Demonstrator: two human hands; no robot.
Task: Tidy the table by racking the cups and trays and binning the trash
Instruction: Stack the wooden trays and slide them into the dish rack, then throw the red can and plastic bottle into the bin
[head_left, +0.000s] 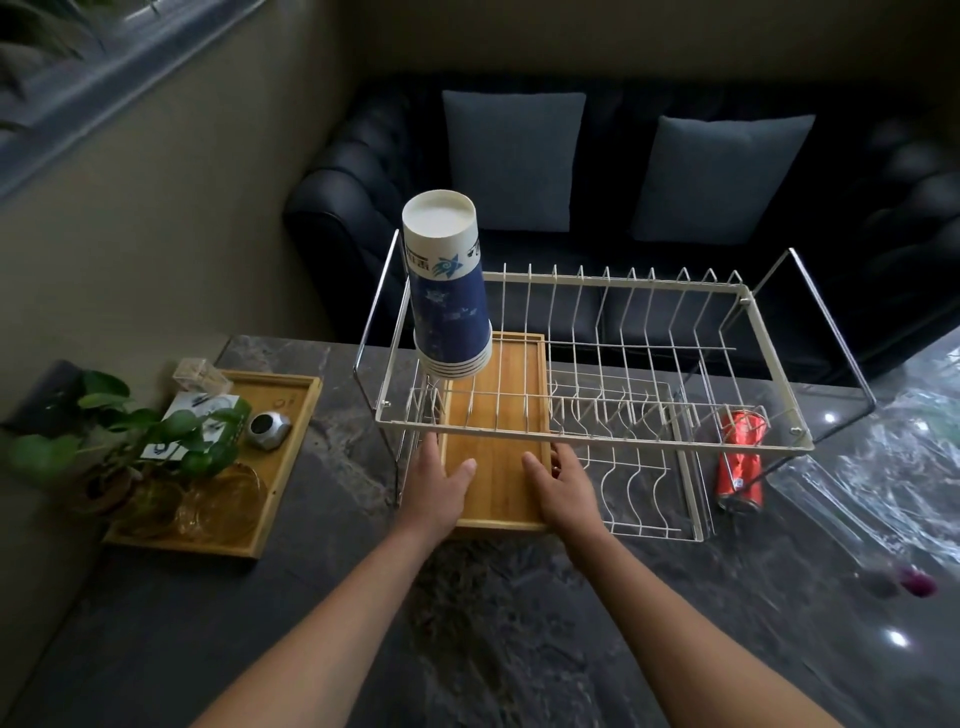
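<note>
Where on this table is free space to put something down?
Bare tabletop lies in front of the rack, between the left tray and the clear bottle. The left tray is crowded; the red can lies under the rack's right end.

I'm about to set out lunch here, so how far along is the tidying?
Done: the stack of paper cups sits upside down on the upper tier of the rack. In hand: the left hand and right hand hold a bamboo tray by its sides on the lower tier. Left: the red can lies on the table, and a second tray, loaded, sits at the left.
</note>
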